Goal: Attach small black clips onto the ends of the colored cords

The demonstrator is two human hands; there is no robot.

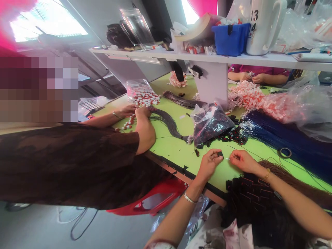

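Observation:
My left hand (210, 162) pinches a small black plastic connector housing (220, 155) above the green tabletop. Just to its right, my right hand (241, 161) is closed on a thin wire (227, 158), whose pale tip points at the housing. I cannot make out whether tip and housing touch. Below my right forearm lies a heap of black housings (249, 190) beside a bundle of brown wires (290, 174). Beyond my hands, loose black housings (234, 136) spill beside a clear plastic bag (210, 121) of dark parts.
Dark blue wires (280, 129) and a tape ring (285, 152) lie to the right. At left, a co-worker's hands (141, 112) handle red-and-white connectors beside a grey wire bundle (168, 121). Another person's hands (251, 77) work beneath the shelf (160, 57). A red stool (153, 199) stands below.

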